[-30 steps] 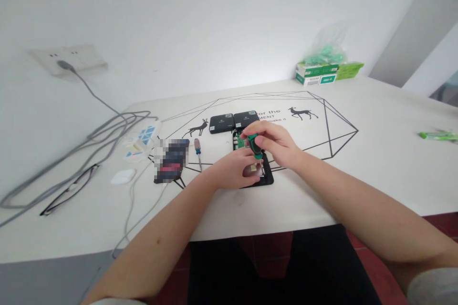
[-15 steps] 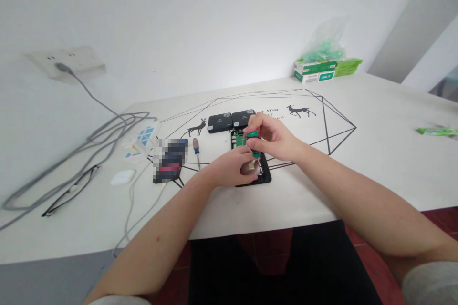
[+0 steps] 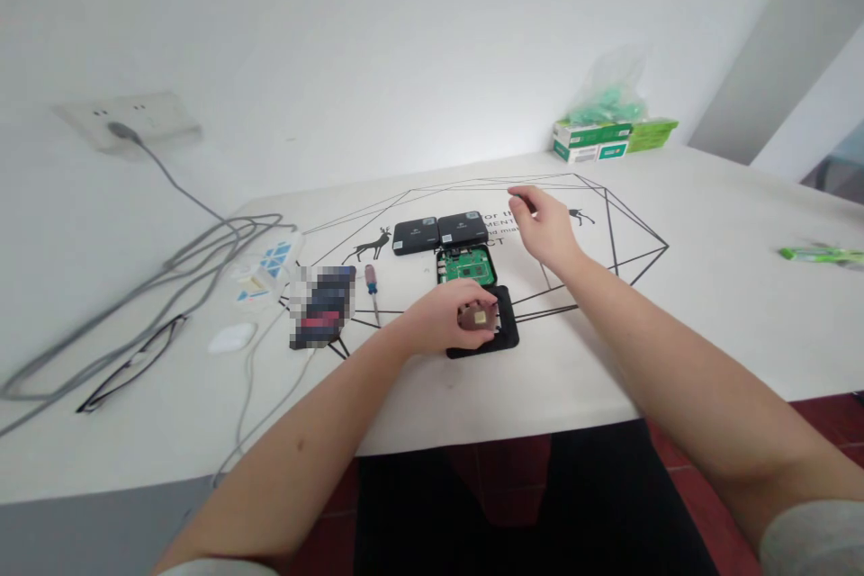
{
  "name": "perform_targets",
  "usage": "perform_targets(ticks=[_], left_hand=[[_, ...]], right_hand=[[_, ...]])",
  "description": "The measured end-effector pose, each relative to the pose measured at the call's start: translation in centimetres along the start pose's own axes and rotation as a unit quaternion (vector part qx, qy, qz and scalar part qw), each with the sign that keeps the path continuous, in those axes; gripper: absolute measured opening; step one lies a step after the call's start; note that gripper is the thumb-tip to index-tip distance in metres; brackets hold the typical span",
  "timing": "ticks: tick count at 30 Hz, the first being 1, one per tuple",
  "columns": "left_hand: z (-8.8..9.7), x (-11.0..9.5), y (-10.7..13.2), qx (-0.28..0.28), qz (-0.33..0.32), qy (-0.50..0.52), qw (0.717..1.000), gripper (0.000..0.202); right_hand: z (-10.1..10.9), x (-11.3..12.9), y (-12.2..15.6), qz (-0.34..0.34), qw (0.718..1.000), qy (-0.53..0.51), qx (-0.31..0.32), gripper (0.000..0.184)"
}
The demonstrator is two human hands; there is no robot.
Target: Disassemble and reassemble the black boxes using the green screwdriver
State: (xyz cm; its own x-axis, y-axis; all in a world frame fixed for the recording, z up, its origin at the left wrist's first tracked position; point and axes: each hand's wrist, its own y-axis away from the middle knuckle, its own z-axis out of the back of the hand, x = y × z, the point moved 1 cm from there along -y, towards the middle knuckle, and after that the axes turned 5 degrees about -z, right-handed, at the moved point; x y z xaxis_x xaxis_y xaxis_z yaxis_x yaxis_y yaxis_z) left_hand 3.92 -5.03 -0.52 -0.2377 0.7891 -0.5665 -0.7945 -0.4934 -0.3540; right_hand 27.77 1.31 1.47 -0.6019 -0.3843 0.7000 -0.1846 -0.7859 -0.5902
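My left hand (image 3: 455, 319) has its thumb and fingers curled around the edges of a metal plate (image 3: 480, 319) with a pale square pad on it. Under this plate lies a black case cover (image 3: 505, 337). Just beyond it is an open black case with a green circuit board (image 3: 465, 266). My right hand (image 3: 544, 223) is raised to the right of the case, fingers curled in. A thin screwdriver shaft (image 3: 546, 277) sticks out below this hand; its handle, green in the earlier view, is hidden by the palm.
Two closed black boxes (image 3: 416, 236) stand behind the open case. Left of my hands lie a second screwdriver (image 3: 372, 281), a blurred-out phone (image 3: 324, 308), glasses (image 3: 135, 362), a white case (image 3: 231, 337) and grey cables (image 3: 168, 283). Green-and-white cartons (image 3: 594, 135) stand at the back wall.
My right hand has lifted away from the plate with the screwdriver and moved right and back. The board and metal plate are now more exposed. My left hand stays on the plate.
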Motion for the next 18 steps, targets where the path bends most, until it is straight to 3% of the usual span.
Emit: perform_targets(ticks=[3,5,9,12,15,17,18], left_hand=[[0.4,0.3,0.0,-0.111,0.061,0.17,0.977,0.047],[0.7,0.8,-0.1,-0.205,0.108,0.288,0.929,0.057],[1.7,1.9,-0.3,-0.357,0.167,0.418,0.819,0.073],[2.3,2.5,-0.3,-0.421,0.167,0.447,0.771,0.078],[2.4,2.9,-0.3,-0.448,0.155,0.458,0.752,0.076],[2.2,3.0,-0.4,-0.451,0.149,0.462,0.749,0.074],[2.1,3.1,-0.5,-0.448,0.148,0.463,0.751,0.074]], right_hand=[[-0.4,-2.0,-0.5,-0.056,0.969,0.201,0.129,0.035],[-0.9,-2.8,-0.1,-0.089,0.937,0.276,0.194,0.035],[-1.8,-3.5,0.8,-0.098,0.919,0.307,0.225,0.034],[-2.1,-3.2,0.9,-0.085,0.916,0.32,0.224,0.042],[-2.4,-2.5,1.0,-0.012,0.955,0.245,0.169,0.052],[-2.7,-1.7,1.5,0.062,0.981,0.097,0.159,0.054],[-2.9,-1.3,1.8,0.091,0.98,0.011,0.176,0.058]])
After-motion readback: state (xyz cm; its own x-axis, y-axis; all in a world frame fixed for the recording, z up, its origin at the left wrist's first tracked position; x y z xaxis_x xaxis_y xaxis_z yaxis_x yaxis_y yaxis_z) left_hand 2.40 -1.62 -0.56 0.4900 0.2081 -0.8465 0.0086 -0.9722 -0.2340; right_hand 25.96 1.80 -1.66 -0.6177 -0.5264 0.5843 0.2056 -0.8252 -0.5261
